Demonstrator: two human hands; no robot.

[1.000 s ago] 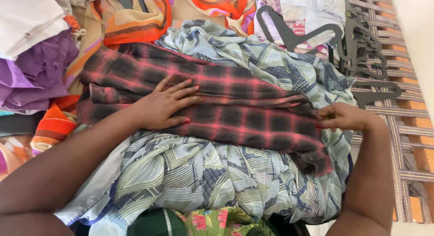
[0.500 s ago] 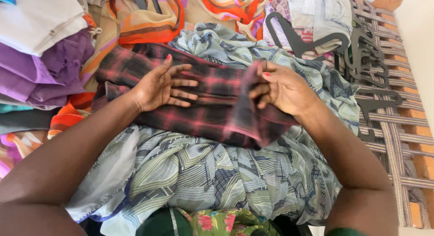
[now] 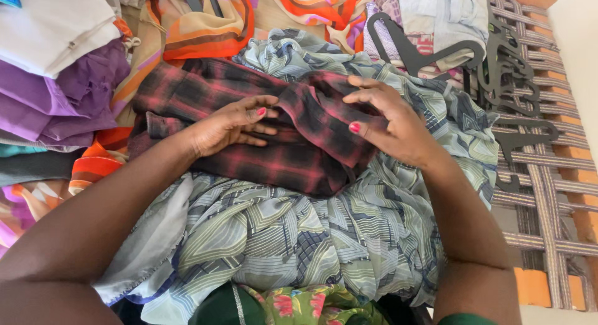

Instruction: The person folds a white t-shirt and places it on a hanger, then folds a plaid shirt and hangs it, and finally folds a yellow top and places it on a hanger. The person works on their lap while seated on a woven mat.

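A red and black plaid garment [image 3: 274, 157] lies across a grey-green patterned cloth [image 3: 293, 231] in front of me. My left hand [image 3: 227, 126] rests on the plaid garment near its middle, fingers spread and pointing right. My right hand [image 3: 389, 122] lies flat with fingers apart on the garment's right end, which is folded over toward the middle. Neither hand grips the fabric.
Purple and white folded cloths [image 3: 56, 70] are stacked at the left, with orange striped fabric [image 3: 205, 26] behind. Black hangers [image 3: 498, 70] lie at the right on a woven strap bed frame [image 3: 548, 169]. A green floral cloth [image 3: 299, 303] sits at the near edge.
My right hand carried the garment's right end leftward, laid it over the middle, and now rests flat on the fold. My left hand shifted slightly on the plaid garment.
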